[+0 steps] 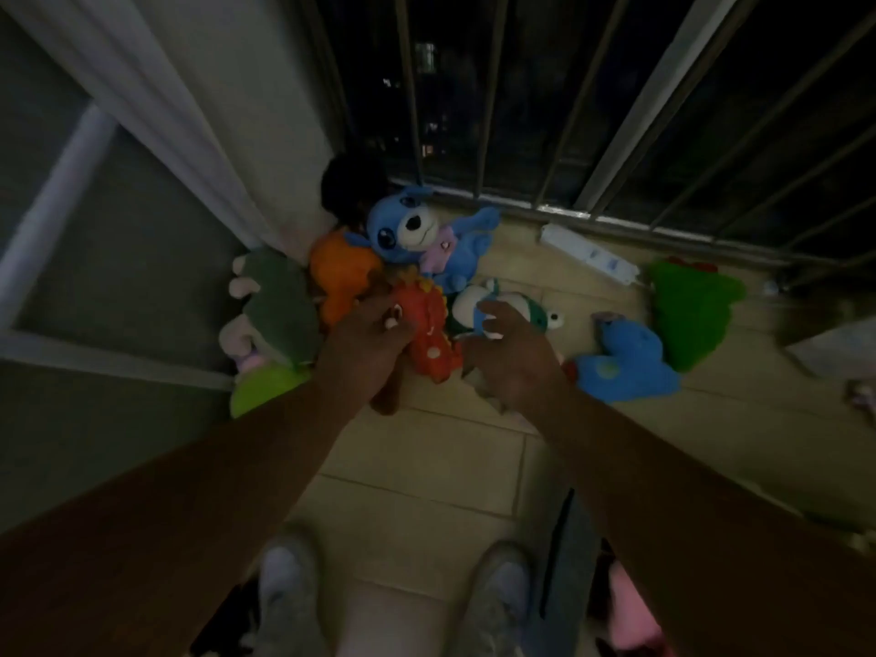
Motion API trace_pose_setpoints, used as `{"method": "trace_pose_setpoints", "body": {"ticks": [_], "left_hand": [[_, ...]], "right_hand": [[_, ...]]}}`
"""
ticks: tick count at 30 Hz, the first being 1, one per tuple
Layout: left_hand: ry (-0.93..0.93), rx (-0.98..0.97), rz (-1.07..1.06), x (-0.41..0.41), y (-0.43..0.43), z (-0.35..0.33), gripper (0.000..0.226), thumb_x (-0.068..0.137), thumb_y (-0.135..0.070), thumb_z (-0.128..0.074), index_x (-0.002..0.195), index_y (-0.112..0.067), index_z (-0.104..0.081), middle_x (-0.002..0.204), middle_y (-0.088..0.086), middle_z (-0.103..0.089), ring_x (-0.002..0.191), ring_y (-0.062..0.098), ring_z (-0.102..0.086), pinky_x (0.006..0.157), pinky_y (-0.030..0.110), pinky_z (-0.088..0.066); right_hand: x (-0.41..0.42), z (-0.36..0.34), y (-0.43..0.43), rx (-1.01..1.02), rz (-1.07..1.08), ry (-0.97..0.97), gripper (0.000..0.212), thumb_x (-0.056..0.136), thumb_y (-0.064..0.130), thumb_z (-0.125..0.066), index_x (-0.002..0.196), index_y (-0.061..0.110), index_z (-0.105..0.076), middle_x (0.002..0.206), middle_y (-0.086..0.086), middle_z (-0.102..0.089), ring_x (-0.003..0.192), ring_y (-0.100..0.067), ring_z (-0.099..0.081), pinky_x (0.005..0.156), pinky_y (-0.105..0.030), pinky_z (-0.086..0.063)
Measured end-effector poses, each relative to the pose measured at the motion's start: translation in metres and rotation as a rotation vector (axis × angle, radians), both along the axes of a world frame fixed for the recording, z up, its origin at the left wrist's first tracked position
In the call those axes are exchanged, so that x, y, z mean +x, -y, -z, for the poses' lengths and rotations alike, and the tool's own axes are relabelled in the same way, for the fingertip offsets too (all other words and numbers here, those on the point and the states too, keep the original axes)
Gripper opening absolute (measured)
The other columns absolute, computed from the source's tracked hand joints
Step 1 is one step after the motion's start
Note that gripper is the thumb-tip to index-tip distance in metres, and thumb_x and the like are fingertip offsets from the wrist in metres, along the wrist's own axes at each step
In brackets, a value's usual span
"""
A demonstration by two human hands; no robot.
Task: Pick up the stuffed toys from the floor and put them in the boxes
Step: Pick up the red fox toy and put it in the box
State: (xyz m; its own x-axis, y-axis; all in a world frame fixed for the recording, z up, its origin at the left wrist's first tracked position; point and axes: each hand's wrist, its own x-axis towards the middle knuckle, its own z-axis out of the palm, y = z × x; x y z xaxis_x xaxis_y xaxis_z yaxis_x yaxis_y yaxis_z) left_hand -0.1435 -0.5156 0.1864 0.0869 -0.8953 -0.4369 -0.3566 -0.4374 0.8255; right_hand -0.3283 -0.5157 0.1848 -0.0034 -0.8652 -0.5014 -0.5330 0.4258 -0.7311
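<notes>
- Head view: my left hand (369, 339) touches the red dinosaur (433, 334), which lies lengthwise just right of it; whether the grip has closed, I cannot tell.
- My right hand (512, 362), its grip spread, hovers at the white-and-green toy (467, 305).

Landmark is the blue big-eared plush (412, 225), on its back, face up. Orange plush (339, 272) touches its left side. Red spotted dino (431, 329) lies just nearer me. White-teal plush (474, 305) nearer me, slightly right. Dark green plush (279, 310) further left. Flat blue plush (625, 362) and bright green plush (687, 310) well right, touching each other
</notes>
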Motion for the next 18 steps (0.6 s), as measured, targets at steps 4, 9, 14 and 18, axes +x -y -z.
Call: {"method": "trace_pose_setpoints", "body": {"ticks": [4,9,14,18], "left_hand": [[0.008,0.05,-0.07,0.002,0.001,0.103,0.036,0.084,-0.034,-0.068,0.117,-0.022,-0.063,0.126,0.0,-0.06,0.114,0.016,-0.055,0.103,0.035,-0.04],[0.036,-0.007,0.012,0.013,0.032,0.189,0.048,0.084,-0.031,-0.067,0.129,-0.019,-0.054,0.13,0.004,-0.056,0.121,0.021,-0.051,0.104,0.035,-0.039],[0.03,-0.026,0.023,0.02,0.074,0.235,0.07,0.079,-0.037,-0.065,0.142,-0.033,-0.034,0.139,-0.001,-0.047,0.124,0.021,-0.048,0.102,0.045,-0.041],[-0.014,0.019,0.027,0.02,0.109,0.259,0.068,0.08,-0.046,-0.062,0.141,-0.037,-0.033,0.137,0.001,-0.047,0.113,0.022,-0.052,0.096,0.045,-0.045]], "right_hand": [[0.016,0.098,0.003,0.026,0.012,0.042,0.042,0.063,0.061,-0.057,0.104,0.059,-0.049,0.086,0.025,-0.052,0.083,-0.007,-0.061,0.072,-0.02,-0.053],[0.029,0.196,0.019,-0.052,-0.008,0.036,0.059,0.059,0.068,-0.057,0.113,0.044,-0.054,0.097,0.023,-0.06,0.086,-0.002,-0.06,0.075,-0.024,-0.05],[0.044,0.25,0.06,-0.069,-0.097,0.042,0.046,0.084,0.042,-0.062,0.125,0.025,-0.052,0.102,0.004,-0.07,0.081,-0.005,-0.068,0.071,-0.024,-0.05],[0.055,0.275,0.081,-0.04,-0.046,0.12,0.072,0.075,0.041,-0.075,0.135,0.026,-0.039,0.112,0.001,-0.065,0.085,-0.018,-0.07,0.078,-0.037,-0.057]]}}
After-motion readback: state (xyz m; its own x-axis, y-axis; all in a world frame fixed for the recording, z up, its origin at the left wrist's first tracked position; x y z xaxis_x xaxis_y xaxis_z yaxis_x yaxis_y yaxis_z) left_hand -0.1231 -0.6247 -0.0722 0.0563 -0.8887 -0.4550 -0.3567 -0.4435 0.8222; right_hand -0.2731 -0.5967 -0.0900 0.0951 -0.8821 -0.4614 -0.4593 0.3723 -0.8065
